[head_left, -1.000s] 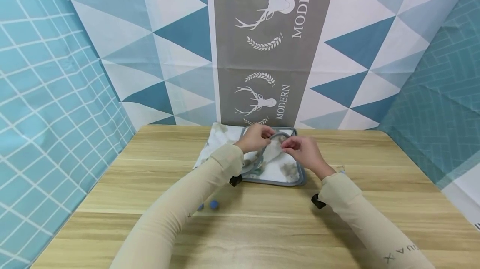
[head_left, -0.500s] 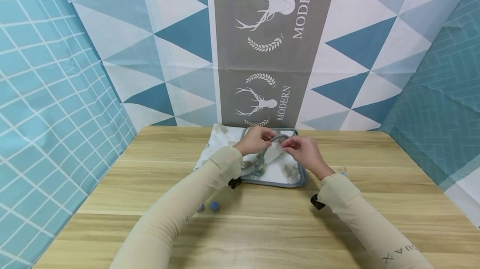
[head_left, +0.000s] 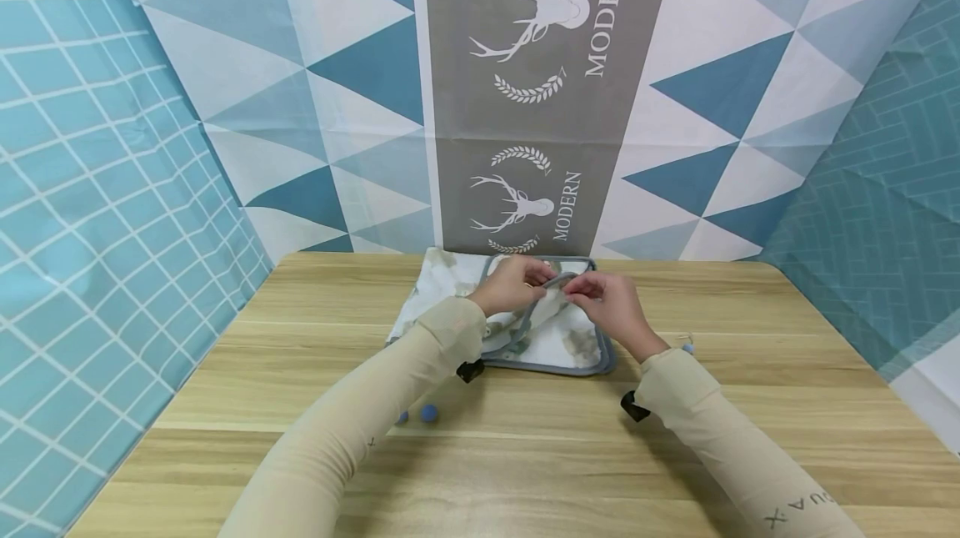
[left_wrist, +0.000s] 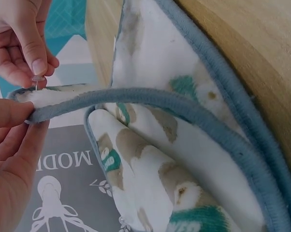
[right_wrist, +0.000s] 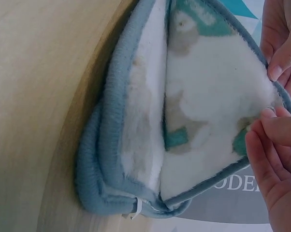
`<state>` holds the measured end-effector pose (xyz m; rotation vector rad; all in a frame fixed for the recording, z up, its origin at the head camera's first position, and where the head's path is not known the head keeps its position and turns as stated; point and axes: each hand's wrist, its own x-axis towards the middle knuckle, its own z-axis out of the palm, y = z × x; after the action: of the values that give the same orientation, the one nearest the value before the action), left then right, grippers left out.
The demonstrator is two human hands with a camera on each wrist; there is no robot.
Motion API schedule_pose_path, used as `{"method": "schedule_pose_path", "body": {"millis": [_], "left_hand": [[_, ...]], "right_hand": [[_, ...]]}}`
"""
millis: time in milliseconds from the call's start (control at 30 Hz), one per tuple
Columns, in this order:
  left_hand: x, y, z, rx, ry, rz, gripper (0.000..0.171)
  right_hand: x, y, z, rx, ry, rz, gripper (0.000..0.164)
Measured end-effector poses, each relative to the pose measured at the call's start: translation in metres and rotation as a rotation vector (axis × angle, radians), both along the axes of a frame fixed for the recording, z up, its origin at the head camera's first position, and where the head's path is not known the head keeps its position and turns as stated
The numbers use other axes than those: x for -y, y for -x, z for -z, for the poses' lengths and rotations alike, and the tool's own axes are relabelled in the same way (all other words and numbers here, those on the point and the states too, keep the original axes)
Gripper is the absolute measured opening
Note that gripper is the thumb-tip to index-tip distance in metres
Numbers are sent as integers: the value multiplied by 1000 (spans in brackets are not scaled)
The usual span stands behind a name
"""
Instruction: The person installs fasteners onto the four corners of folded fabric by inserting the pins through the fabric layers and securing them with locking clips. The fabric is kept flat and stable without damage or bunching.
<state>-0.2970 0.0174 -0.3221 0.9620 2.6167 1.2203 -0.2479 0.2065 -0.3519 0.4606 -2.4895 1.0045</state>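
Note:
A white fleece blanket (head_left: 551, 344) with brown and green animal prints and a blue-grey stitched border lies folded at the back of the table. My left hand (head_left: 512, 284) pinches the border (left_wrist: 150, 96) of a lifted flap between thumb and fingers. Just to its right, my right hand (head_left: 617, 309) holds a small pin (left_wrist: 37, 79) by its head, thumb against fingertips. The pin's thin metal shaft points at the flap's edge, close beside the left fingertips. Seen from the right wrist, the flap's printed face (right_wrist: 208, 87) spreads between fold and hands.
Two small blue balls (head_left: 428, 413) lie on the wooden table (head_left: 540, 471) in front of the left forearm. Another small blue item (head_left: 687, 347) sits beyond the right wrist. A patterned backdrop (head_left: 525, 121) rises right behind the blanket.
The flap's raised edge between the hands has flattened and its loop has narrowed, showing more of the print. Both hands stay nearly in place.

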Motion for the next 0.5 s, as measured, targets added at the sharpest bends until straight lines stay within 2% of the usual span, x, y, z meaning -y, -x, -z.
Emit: {"method": "schedule_pose_path", "body": {"millis": [200, 500], "left_hand": [[-2, -3, -1, -3, 12, -17, 27], [-5, -5, 3, 32, -3, -25, 26]], "right_hand": [[0, 0, 0, -14, 9, 3, 5], [-2, -1, 2, -34, -2, 7, 5]]}}
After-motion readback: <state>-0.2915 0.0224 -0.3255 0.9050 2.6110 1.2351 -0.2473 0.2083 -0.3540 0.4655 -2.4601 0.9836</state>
